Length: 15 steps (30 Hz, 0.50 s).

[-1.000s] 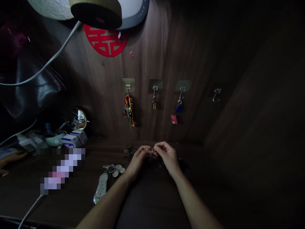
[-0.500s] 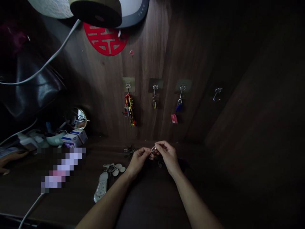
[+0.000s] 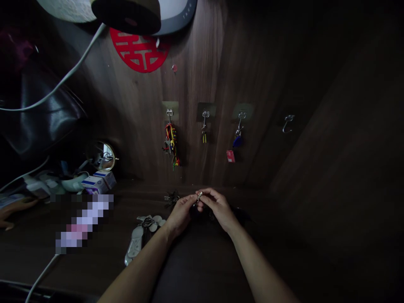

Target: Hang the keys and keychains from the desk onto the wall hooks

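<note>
Between my fingertips is a small shiny metal key ring (image 3: 200, 196), partly covered by them. My left hand (image 3: 181, 213) pinches it from the left, and my right hand (image 3: 218, 207) pinches it from the right. Whatever hangs under the ring is dark and hard to make out. Just left of my hands, a bunch of keys (image 3: 171, 198) lies on the dark wooden surface. Beside my left forearm rests a grey remote-like fob (image 3: 135, 244) with a ring of keys and round tags (image 3: 153, 223).
On the wall, hooks carry a colourful braided cord (image 3: 172, 143), small keys (image 3: 204, 136) and a blue and red tag set (image 3: 237, 141); a bare hook (image 3: 287, 124) is at right. Left stand a small box (image 3: 96, 183), a round mirror (image 3: 105, 156) and a dark bag (image 3: 44, 109).
The ring has turned from an open loop view to nearly edge-on. My right hand has moved slightly left, bringing both hands' fingertips closer together.
</note>
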### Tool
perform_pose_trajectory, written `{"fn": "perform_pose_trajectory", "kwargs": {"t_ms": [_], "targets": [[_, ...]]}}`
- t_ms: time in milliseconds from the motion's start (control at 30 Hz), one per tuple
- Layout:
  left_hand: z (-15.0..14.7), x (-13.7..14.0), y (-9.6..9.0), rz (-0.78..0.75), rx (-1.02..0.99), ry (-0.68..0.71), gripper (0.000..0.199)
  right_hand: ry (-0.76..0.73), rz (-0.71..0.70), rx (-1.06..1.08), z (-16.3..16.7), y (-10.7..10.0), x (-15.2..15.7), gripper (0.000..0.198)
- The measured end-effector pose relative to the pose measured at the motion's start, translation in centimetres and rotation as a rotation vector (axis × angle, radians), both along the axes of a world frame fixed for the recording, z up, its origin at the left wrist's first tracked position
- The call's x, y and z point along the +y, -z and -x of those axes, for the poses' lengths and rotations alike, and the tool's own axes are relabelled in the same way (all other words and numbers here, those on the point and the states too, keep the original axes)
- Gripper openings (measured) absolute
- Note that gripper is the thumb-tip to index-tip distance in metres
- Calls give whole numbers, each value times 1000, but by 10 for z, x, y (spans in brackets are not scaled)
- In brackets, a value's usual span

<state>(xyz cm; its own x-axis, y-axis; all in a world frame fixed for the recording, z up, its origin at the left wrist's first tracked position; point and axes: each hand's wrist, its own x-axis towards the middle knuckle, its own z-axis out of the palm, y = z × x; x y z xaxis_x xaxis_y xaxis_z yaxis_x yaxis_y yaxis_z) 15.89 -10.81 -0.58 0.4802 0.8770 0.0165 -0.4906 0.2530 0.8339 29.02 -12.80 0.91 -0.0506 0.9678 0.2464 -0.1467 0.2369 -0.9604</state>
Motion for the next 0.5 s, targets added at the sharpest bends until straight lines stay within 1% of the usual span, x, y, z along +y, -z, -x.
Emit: {"fn": "perform_pose_trajectory", "kwargs": {"t_ms": [133,200,300,367,500], "targets": [[1,0,2,110,-37,71,36,147,-16,41,-3,5,5,19],[1,0,3,133,-43,91,38,206,-17,89,-5,7,8,20],[1,0,5,115,-24,113,35,305,-20,133,-8,7,11,22],[0,0,6,94,-8,122,39,360,-31,132,-9,6,11,22],[-1,0,8,69,20,119,42,409,-71,119,-11,4,10,22]]}}
